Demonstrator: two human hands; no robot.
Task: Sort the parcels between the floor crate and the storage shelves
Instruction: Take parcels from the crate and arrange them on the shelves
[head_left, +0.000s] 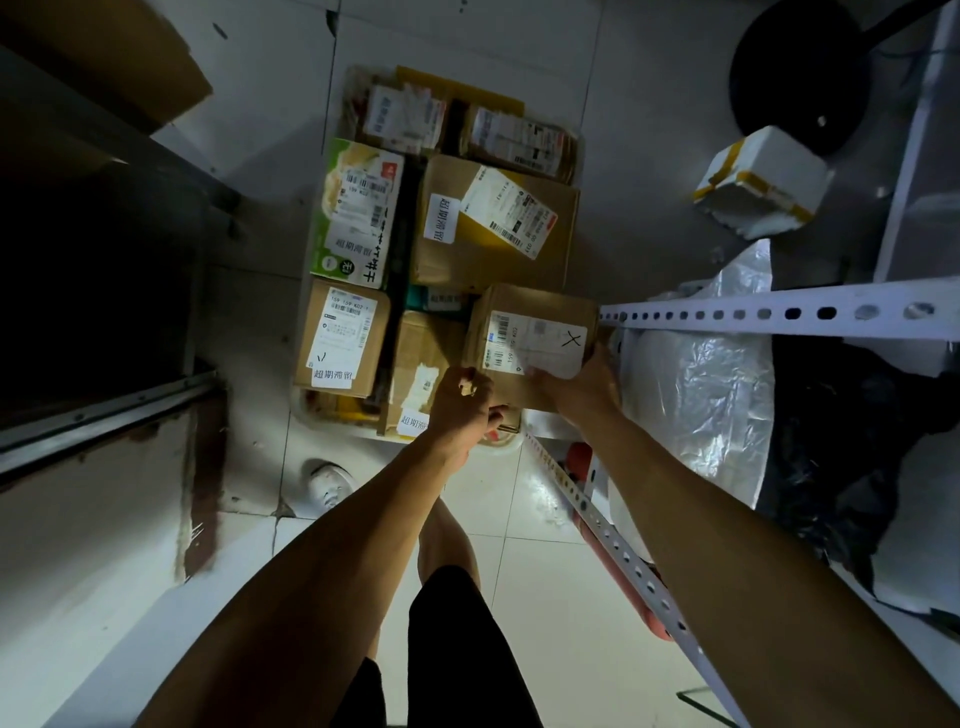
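Observation:
A floor crate packed with several parcels sits on the tiled floor ahead of me. A small brown box with a white label marked X is lifted above the crate's near right corner. My right hand grips its near right edge, thumb on the label. My left hand holds the box's near left corner from below, fingers curled. In the crate lie a large brown carton, a green and white printed box and a labelled brown box.
White perforated shelf rails run along the right, with a silver plastic bag and dark bags beneath. A white foam box with yellow tape lies on the floor at the far right. Dark shelving stands at the left.

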